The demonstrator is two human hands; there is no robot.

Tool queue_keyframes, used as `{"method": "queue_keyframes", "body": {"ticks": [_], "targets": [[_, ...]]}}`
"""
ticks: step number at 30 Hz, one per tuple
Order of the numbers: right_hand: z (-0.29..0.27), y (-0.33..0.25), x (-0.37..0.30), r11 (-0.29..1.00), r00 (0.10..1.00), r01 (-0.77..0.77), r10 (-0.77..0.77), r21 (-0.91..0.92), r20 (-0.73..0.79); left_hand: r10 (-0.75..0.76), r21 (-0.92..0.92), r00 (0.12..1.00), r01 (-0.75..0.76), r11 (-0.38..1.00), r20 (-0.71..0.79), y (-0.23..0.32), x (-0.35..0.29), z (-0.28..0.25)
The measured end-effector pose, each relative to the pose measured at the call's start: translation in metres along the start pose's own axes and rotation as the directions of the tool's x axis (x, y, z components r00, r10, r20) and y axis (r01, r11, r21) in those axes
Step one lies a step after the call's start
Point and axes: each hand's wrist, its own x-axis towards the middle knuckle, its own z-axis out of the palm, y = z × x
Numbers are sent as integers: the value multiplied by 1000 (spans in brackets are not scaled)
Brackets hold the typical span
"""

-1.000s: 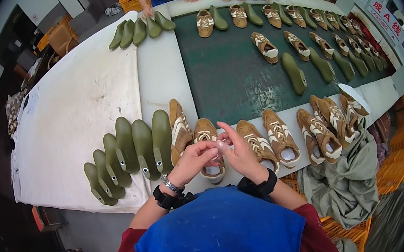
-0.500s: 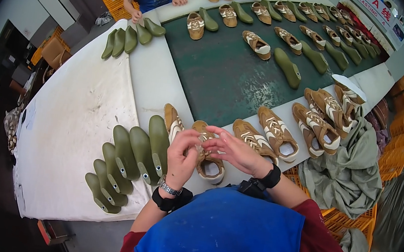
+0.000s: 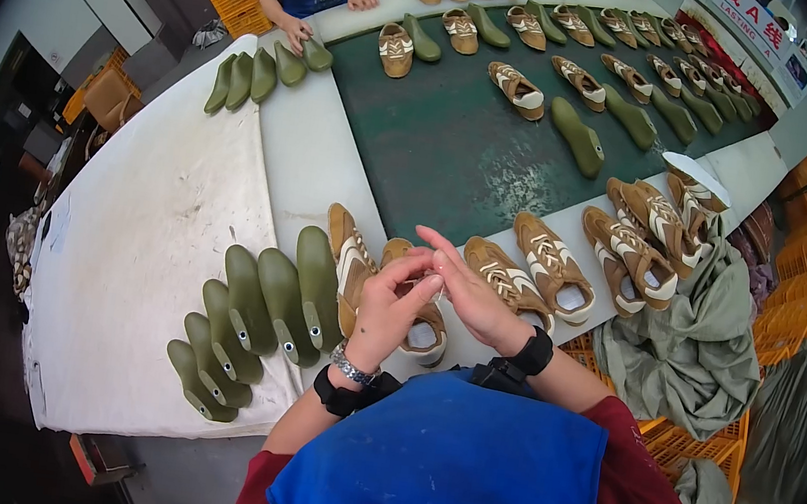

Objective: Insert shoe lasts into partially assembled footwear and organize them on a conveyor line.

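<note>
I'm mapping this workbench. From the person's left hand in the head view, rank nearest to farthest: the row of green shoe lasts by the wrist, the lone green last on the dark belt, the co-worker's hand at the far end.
1. Row of green shoe lasts, just left of the left hand.
2. Lone green last, up right on the dark belt.
3. Co-worker's hand, far end, upper left.

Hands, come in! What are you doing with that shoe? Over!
Left hand and right hand meet, fingertips pinched over tan shoe. Pinched item too small to tell. Green shoe lasts beside it, clear of the hands.
</note>
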Motion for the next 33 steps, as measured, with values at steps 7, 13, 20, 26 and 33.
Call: {"method": "queue_keyframes", "body": {"ticks": [7,13,20,26,33], "targets": [[3,1,-1,972,989,-146,141,187,38,48,65,999,-48,997,-11,5,-2,-4],[0,6,3,886,946,-275,181,374,268,294,393,954,-295,871,63,18,-1,-13],[-6,13,5,887,938,-309,225,343,264,393,530,915,-377,759,87,16,0,-13],[0,9,4,893,948,-275,191,356,254,474,561,880,-378,737,-29,1,-2,-8],[-2,11,5,899,954,-272,204,343,220,601,603,798,-500,622,41,-4,0,-11]]}}
